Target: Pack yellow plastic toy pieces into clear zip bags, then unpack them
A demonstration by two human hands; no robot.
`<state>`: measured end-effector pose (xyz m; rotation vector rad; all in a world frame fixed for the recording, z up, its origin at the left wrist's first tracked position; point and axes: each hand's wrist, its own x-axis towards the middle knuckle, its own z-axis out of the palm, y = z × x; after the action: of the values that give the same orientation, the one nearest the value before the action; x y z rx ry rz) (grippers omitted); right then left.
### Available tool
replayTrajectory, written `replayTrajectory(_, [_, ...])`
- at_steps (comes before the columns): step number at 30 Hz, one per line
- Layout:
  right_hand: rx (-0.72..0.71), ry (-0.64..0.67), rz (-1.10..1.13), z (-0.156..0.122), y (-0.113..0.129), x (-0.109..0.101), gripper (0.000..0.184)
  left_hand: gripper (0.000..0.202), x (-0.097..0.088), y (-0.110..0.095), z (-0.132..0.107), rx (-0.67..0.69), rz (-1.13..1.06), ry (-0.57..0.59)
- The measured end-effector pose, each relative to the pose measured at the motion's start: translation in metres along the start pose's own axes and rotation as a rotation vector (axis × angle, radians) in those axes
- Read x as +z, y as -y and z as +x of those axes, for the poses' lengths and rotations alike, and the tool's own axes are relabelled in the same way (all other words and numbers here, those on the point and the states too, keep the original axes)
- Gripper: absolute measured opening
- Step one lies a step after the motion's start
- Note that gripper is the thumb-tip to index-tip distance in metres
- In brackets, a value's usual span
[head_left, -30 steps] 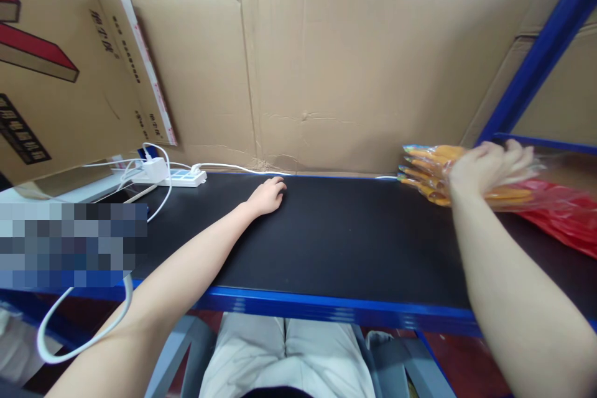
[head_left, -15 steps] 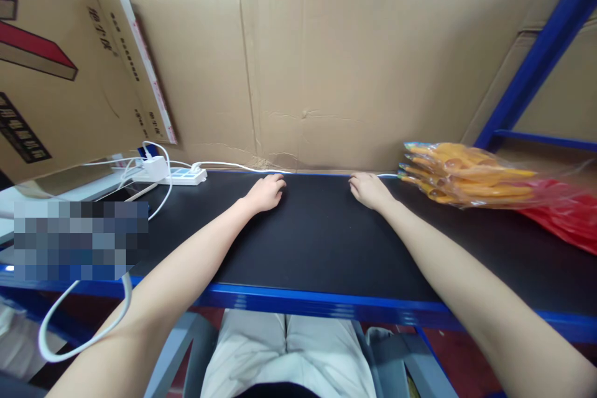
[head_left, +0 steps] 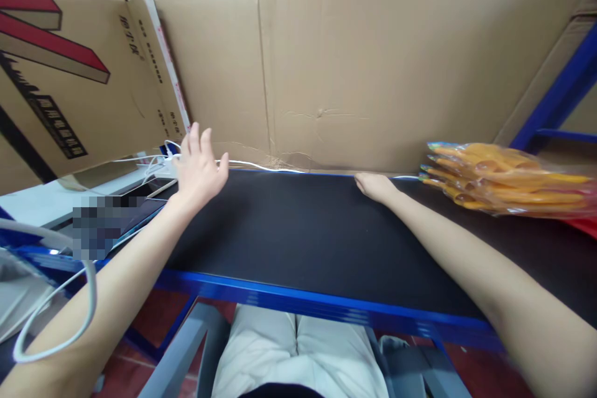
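Note:
My left hand (head_left: 200,165) is raised off the black tabletop at the left, its fingers spread and nothing in it. Behind its wrist and palm, a white plug adapter with cables (head_left: 168,165) is partly covered. My right hand (head_left: 375,188) rests at the tabletop's far edge with its fingers curled in; nothing shows in it. A white cable (head_left: 280,169) runs along that back edge, showing on both sides of the right hand. Right of this hand lies a clear plastic bag of orange-yellow items (head_left: 494,177), whose kind I cannot make out.
The black tabletop (head_left: 289,230) has a blue metal front rail (head_left: 298,305). Cardboard (head_left: 373,62) walls the back, and a printed cardboard box (head_left: 93,93) stands left. A looped white cable (head_left: 91,298) hangs over my left forearm. Something red (head_left: 585,224) lies at the far right.
My left hand has lifted from the tabletop, moved left and spread its fingers. My right hand stays at the back edge, its fingers more tucked in. The view has turned slightly left.

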<state>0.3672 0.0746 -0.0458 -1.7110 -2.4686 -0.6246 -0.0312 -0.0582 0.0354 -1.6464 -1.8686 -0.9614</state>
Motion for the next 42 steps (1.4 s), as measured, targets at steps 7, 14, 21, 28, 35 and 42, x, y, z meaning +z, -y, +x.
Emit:
replayTrajectory(7, [0.209, 0.024, 0.139, -0.010, -0.005, 0.005, 0.035, 0.078, 0.015, 0.070, -0.031, -0.266, 0.078, 0.226])
replayTrajectory(14, [0.218, 0.036, 0.129, -0.014, 0.002, 0.000, 0.035, 0.084, 0.025, 0.096, -0.031, -0.395, 0.075, 0.329])
replayTrajectory(21, [0.211, 0.024, 0.128, -0.013, 0.000, 0.003, 0.035, 0.089, 0.033, 0.112, -0.026, -0.414, 0.048, 0.351])
replayTrajectory(28, [0.227, 0.029, 0.128, -0.013, 0.000, 0.003, 0.036, 0.074, 0.026, 0.072, -0.020, -0.214, 0.049, 0.193])
replayTrajectory(35, [0.231, 0.036, 0.142, -0.014, 0.001, 0.003, 0.036, 0.068, 0.038, -0.029, 0.009, 0.189, -0.087, 0.249])
replayTrajectory(42, [0.195, 0.076, 0.105, -0.015, 0.004, -0.001, 0.036, 0.047, 0.101, -0.067, 0.012, 0.543, -0.233, 0.428])
